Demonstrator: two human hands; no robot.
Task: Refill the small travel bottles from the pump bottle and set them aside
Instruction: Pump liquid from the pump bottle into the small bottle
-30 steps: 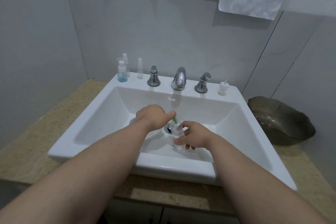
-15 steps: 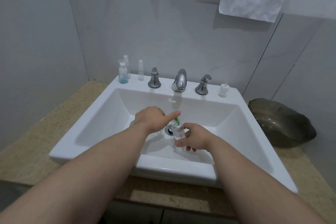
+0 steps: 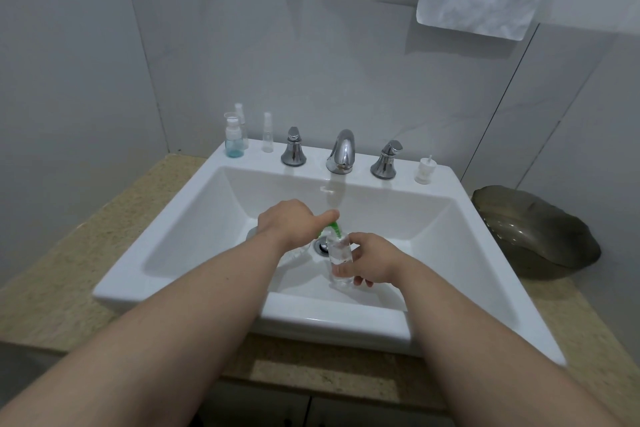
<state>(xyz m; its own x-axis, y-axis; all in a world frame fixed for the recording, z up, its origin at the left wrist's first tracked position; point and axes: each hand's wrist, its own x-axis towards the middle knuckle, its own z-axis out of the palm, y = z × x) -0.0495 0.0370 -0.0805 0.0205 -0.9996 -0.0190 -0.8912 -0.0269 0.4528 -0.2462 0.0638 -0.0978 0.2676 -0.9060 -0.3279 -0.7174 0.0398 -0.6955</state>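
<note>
Both hands are low in the white sink (image 3: 332,319), over the drain. My left hand (image 3: 291,224) grips the pump bottle (image 3: 294,256), which is mostly hidden under it. Its index finger lies stretched along the top of the green nozzle (image 3: 333,228). My right hand (image 3: 372,262) holds a small clear travel bottle (image 3: 339,251) upright, its mouth right under the nozzle tip. On the sink's back ledge at the left stand a travel bottle with blue liquid (image 3: 232,139), a slim clear spray bottle (image 3: 267,133) and another clear bottle (image 3: 240,114) behind.
A chrome faucet (image 3: 341,152) with two handles (image 3: 293,147) (image 3: 386,159) stands on the back ledge. A small white cap piece (image 3: 425,170) sits at its right end. A dark shell-shaped bowl (image 3: 533,232) lies on the speckled counter (image 3: 69,270) to the right.
My left index finger has stretched a little further out over the green nozzle. The right hand and the clear bottle have stayed under it.
</note>
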